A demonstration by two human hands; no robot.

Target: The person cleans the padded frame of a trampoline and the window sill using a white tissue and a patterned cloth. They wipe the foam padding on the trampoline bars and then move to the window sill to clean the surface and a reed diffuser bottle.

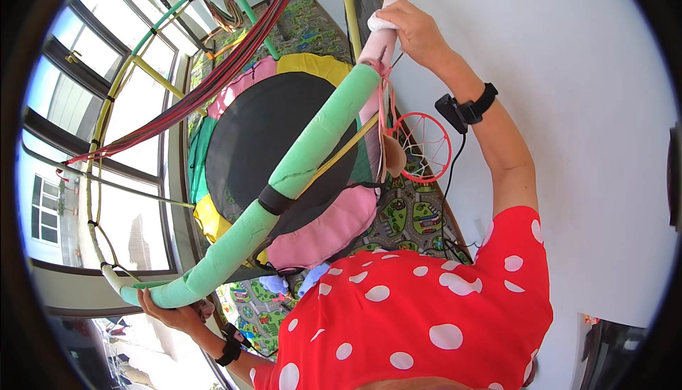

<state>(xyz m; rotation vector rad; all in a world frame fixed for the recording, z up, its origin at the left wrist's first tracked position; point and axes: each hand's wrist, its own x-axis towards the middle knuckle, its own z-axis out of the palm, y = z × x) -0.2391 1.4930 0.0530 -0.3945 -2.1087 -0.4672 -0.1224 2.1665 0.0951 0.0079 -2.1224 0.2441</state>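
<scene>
My right hand (421, 35) presses a bunched white cloth (381, 21) against the pink foam sleeve (379, 46) of a trampoline's top rail. At the lower left, my left hand (173, 315) grips the green foam sleeve (234, 251) of the same rail; some of its fingers are hidden behind the foam. A black band (274, 200) wraps the green foam midway between my hands. The foam has cracks in its surface. Below the rail lies the round black trampoline mat (266, 139), ringed by a padded cover with a pink section (325, 225).
A striped hammock (213, 78) hangs across the trampoline. A small red basketball hoop (449, 147) with a net is beside the rail, near the white wall (581, 139). Windows (144, 139) line the left. A road-print play mat (399, 214) covers the floor. Cables run from both wrist devices.
</scene>
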